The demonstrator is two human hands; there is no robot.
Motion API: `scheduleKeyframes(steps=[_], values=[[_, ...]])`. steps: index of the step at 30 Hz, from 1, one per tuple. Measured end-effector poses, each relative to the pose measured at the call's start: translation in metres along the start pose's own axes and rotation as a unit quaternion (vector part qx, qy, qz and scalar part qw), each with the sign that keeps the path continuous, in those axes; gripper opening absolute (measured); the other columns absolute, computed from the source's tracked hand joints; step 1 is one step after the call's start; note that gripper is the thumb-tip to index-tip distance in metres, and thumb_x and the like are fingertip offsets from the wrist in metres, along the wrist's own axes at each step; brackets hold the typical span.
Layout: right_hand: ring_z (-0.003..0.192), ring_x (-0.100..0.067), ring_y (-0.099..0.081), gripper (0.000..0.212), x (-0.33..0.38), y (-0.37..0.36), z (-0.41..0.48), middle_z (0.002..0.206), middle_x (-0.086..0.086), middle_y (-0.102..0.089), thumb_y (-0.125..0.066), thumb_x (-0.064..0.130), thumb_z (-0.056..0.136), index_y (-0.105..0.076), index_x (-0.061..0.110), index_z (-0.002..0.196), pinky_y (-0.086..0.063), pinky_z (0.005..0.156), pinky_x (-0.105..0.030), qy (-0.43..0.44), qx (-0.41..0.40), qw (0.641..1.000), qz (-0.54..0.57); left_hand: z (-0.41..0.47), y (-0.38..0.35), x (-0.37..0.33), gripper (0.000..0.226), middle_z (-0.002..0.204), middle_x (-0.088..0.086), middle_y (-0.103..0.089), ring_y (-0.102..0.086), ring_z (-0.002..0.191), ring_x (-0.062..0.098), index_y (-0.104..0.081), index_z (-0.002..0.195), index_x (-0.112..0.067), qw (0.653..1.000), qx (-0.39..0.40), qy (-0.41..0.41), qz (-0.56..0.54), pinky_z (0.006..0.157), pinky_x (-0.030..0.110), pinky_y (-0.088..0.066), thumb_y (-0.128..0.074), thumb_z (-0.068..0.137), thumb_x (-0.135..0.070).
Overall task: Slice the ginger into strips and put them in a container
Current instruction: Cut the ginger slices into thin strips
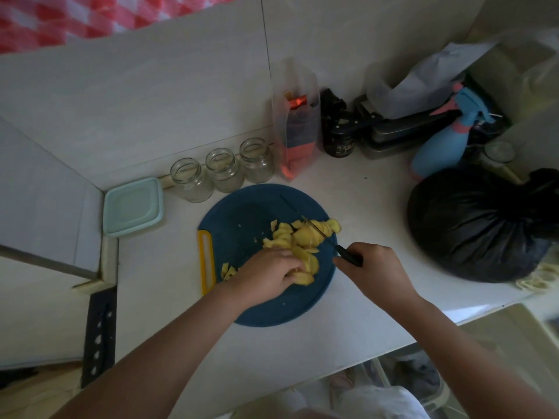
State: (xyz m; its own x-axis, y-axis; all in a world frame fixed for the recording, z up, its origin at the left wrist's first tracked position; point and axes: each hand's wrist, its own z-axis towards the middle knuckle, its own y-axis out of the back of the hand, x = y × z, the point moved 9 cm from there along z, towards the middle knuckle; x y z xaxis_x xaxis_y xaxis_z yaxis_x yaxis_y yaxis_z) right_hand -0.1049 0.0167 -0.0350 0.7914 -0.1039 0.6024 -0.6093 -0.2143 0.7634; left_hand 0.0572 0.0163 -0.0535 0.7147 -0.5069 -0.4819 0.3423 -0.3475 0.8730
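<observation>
Our left hand [272,272] curls over the yellow ginger slices [304,238] on the round blue cutting board [248,213], pinning them steady. Our right hand [379,267] grips the black-handled knife [348,256], its blade laid across the pile to cut strips.

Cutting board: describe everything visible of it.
The cutting board is round, dark blue, plastic-looking, with a yellow-rimmed handle slot at its left edge. It lies flat on the white counter before three glass jars. Yellow ginger slices pile on its right half, held by the left hand; the right hand holds a knife across them.
</observation>
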Motion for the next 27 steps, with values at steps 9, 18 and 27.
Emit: scheduleKeyframes(steps=[9, 18, 27], values=[[0.056, -0.011, -0.046, 0.023, -0.026, 0.012, -0.010, 0.061, 0.002, -0.051, -0.061, 0.037, 0.091, -0.063, 0.017, 0.079, -0.034, 0.052, -0.025, -0.032, -0.017, 0.999, -0.009, 0.024, -0.020, -0.007, 0.044, 0.114, 0.008, -0.054, -0.045, 0.110, 0.024, -0.052, 0.133, -0.020, 0.979, 0.128, -0.016, 0.156, 0.090, 0.032, -0.036, -0.056, 0.091, -0.012], [0.056, -0.010, -0.045, 0.024, -0.027, 0.007, -0.018, 0.060, 0.004, -0.050, -0.061, 0.036, 0.090, -0.063, 0.016, 0.079, -0.032, 0.049, -0.022, -0.033, -0.015, 0.999, -0.002, -0.008, -0.005, -0.012, 0.034, 0.087, -0.004, -0.062, -0.050, 0.086, 0.013, -0.069, 0.091, -0.018, 0.984, -0.046, -0.093, 0.146, 0.070, 0.029, -0.050, -0.086, 0.061, -0.015], [0.056, -0.010, -0.046, 0.024, -0.025, 0.004, -0.019, 0.061, 0.003, -0.052, -0.060, 0.037, 0.090, -0.064, 0.015, 0.079, -0.034, 0.052, -0.023, -0.029, -0.010, 1.000, -0.002, -0.045, -0.003, 0.003, 0.016, 0.080, -0.004, -0.062, -0.059, 0.065, 0.015, -0.060, 0.091, -0.019, 0.982, -0.145, 0.002, 0.118, 0.059, 0.024, -0.049, -0.046, 0.085, -0.019]])
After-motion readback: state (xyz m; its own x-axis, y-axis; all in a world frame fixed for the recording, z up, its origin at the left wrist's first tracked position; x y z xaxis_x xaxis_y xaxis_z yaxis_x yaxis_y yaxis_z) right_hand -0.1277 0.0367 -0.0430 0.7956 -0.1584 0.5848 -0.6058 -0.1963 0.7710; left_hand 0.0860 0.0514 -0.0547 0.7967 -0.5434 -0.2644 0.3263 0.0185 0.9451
